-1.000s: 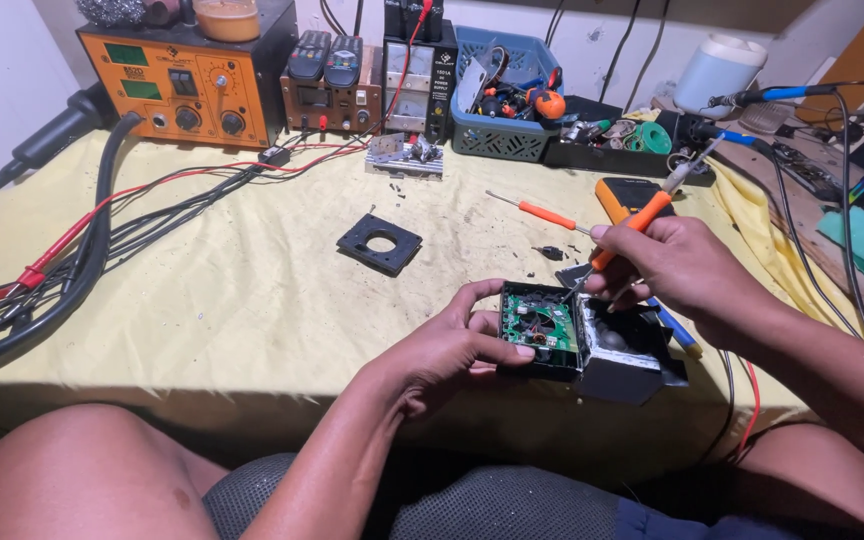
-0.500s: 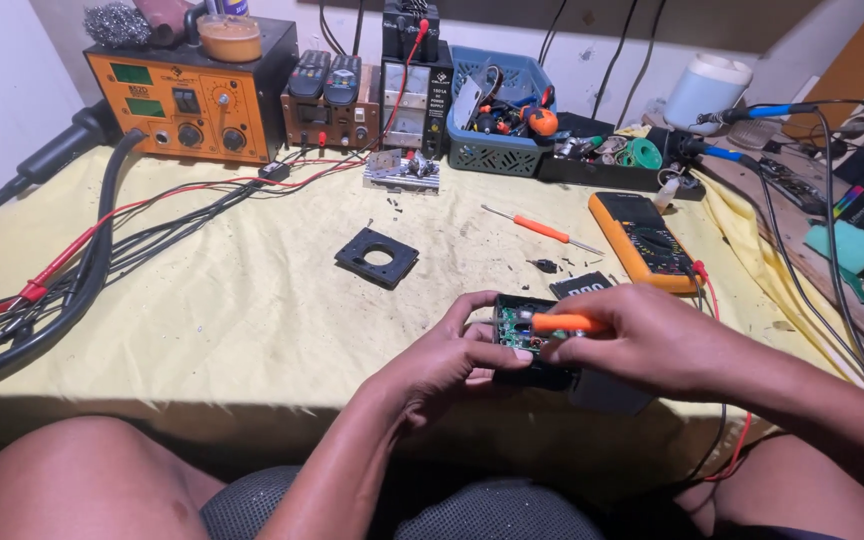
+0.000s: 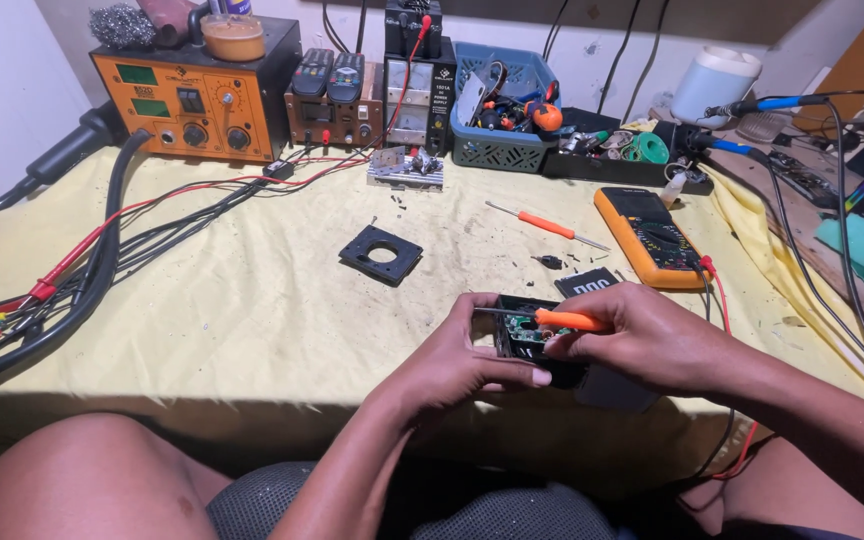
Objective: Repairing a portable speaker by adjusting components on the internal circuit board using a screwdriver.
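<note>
While the left hand [image 3: 457, 360] grips the black device [image 3: 532, 345], the right hand [image 3: 642, 335] pinches an orange screwdriver [image 3: 562, 319] — both hands closed

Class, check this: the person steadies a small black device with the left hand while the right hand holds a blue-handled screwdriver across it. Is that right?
Not quite. In the head view the screwdriver in the right hand has an orange handle, not blue. The left hand does steady the small black device.
</note>
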